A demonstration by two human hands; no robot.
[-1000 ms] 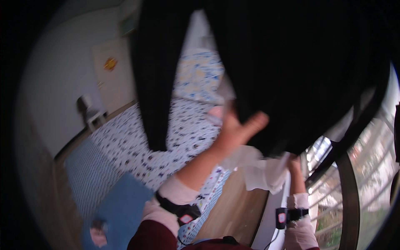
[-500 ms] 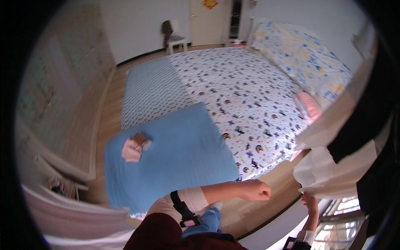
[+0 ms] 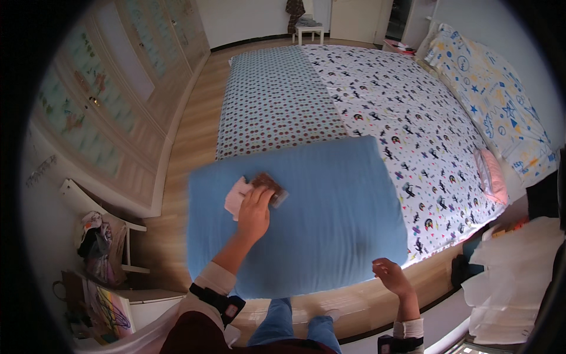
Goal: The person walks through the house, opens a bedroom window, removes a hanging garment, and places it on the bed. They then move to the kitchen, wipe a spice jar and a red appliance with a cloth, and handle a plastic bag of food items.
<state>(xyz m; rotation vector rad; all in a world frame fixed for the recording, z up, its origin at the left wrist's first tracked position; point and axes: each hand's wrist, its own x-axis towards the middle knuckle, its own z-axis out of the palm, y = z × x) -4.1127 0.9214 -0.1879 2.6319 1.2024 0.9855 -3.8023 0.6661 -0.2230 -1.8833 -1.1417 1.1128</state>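
A blue sheet-like cover [image 3: 318, 224] lies over the near end of the bed. On it a pale pink folded cloth [image 3: 236, 198] lies beside a small brown bundle [image 3: 263, 179] with a greyish piece [image 3: 279, 198] at its edge. My left hand [image 3: 254, 212] is over these things, its fingers at the brown bundle and next to the pink cloth. The fingertips are partly hidden and blurred, so I cannot tell whether they grip. My right hand [image 3: 392, 276] hangs just off the blue cover's near right corner, fingers loosely bent and apart, with nothing in them.
The bed has a patterned white sheet [image 3: 407, 124] and a teal dotted cloth [image 3: 277, 94]. A pink pillow-like bundle [image 3: 492, 176] lies at its right edge. Wardrobe doors [image 3: 88, 103] line the left. A chair with clothes [image 3: 103, 236] stands near left; pale curtain fabric [image 3: 513, 277] hangs at right.
My view has swung left, away from the window. My left hand has moved forward onto the small things on the blue cover. My right hand has left the curtain.
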